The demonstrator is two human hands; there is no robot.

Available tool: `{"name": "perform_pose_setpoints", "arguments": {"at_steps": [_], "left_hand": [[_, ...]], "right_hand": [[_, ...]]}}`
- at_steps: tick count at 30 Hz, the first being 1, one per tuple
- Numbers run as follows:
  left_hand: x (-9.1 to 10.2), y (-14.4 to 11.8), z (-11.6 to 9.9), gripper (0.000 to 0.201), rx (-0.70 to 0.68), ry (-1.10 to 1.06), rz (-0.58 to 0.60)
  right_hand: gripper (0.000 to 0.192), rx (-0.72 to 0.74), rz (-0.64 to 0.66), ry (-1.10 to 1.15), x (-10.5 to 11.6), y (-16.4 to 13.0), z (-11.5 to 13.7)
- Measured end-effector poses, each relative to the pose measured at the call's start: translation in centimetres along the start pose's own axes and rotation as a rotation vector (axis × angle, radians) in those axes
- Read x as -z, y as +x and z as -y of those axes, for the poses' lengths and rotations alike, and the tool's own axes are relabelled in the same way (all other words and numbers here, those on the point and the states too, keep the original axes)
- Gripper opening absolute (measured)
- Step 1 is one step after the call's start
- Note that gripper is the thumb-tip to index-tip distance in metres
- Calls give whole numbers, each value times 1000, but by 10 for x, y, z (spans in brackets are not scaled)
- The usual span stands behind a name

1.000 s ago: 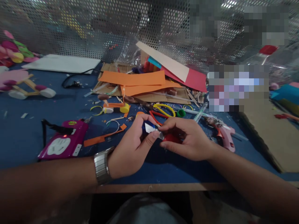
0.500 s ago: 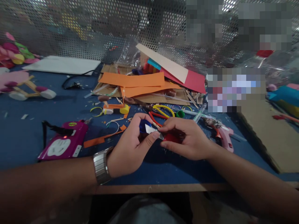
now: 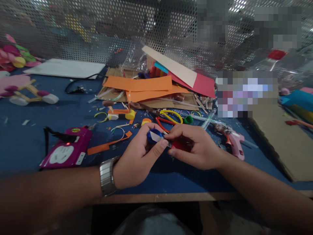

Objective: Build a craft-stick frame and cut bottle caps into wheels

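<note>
Head view: your two hands meet over the blue table (image 3: 29,147), just above its near edge.
Left hand: your left hand (image 3: 137,156), with a watch (image 3: 106,176) at the wrist, curls around a small blue cap (image 3: 154,135); thumb and fingers pinch it, and a pale shiny patch shows on its face.
Right hand: your right hand (image 3: 193,147) is closed over a red piece (image 3: 179,144), fingertips touching the left thumb at the cap.
Hard to make out: most of the red piece is hidden under your right fingers, so you cannot tell its shape; the cap's underside is covered by your left palm.
Beyond your fingers: scissors with red and yellow handles (image 3: 168,118) lie just past your hands, partly hidden by your knuckles.
Right of your right hand: a pink glue gun (image 3: 236,143) lies near.
Left of your left hand: a pink power strip (image 3: 65,151) sits well apart.
Far side: orange paper sheets (image 3: 139,85) lie on cardboard.
</note>
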State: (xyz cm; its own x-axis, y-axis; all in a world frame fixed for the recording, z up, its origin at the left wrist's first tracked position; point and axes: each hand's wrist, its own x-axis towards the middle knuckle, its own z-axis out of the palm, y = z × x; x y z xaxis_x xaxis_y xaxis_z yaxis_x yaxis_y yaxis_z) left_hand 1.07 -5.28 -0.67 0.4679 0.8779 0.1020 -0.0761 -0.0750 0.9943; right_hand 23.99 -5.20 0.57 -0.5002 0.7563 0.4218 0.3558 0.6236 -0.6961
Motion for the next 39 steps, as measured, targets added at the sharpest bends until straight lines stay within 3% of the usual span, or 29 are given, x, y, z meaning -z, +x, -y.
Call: {"name": "perform_pose_setpoints", "arguments": {"at_steps": [13, 19, 24, 27, 31, 37, 39], "left_hand": [[3, 3, -9, 37, 17, -13, -98], [6, 4, -11, 29, 0, 211, -78], [6, 3, -11, 28, 34, 183, -19], [6, 3, -9, 31, 71, 127, 48], [3, 3, -8, 40, 140, 27, 50], [3, 5, -10, 33, 293, -458, 81], [4, 5, -12, 31, 330, -529, 51]], "right_hand": [[21, 66, 17, 36, 5, 1, -2], [19, 100, 31, 34, 6, 3, -2], [21, 130, 52, 36, 4, 3, 0], [20, 129, 70, 39, 1, 2, 0], [20, 122, 61, 16, 0, 1, 0], [26, 166, 15, -11, 1, 2, 0], [27, 169, 1, -30, 2, 2, 0]]}}
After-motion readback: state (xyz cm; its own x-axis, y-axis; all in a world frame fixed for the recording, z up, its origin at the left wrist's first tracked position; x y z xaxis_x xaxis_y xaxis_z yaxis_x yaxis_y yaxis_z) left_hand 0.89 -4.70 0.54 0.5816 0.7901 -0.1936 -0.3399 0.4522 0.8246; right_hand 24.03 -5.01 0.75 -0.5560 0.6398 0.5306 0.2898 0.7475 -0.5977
